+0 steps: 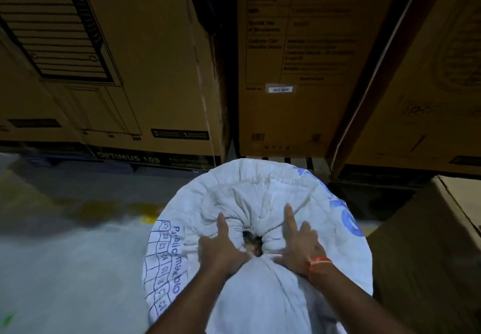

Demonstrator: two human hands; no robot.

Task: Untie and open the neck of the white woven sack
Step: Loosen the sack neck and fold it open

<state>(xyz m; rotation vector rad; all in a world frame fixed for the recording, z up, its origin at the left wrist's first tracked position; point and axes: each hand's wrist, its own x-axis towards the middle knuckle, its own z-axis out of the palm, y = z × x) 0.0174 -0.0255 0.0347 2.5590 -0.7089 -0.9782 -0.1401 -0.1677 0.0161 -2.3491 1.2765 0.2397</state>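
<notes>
The white woven sack [260,193] with blue print stands upright below me, its top gathered into a puckered neck [253,242] with a small dark opening. A thin tie [272,255] wraps the gathered cloth just under the opening. My left hand [221,248] pinches the neck's left side, forefinger stretched out over the folds. My right hand [299,242] grips the neck's right side at the tie, forefinger pointing away; an orange thread circles that wrist. The loose flap of the sack mouth [260,294] hangs toward me between my forearms.
Tall cardboard cartons [145,73] stand stacked right behind the sack, with another [307,60] beside them. A further carton [429,242] sits close on the right. Grey concrete floor [65,242] with a yellow mark lies to the left.
</notes>
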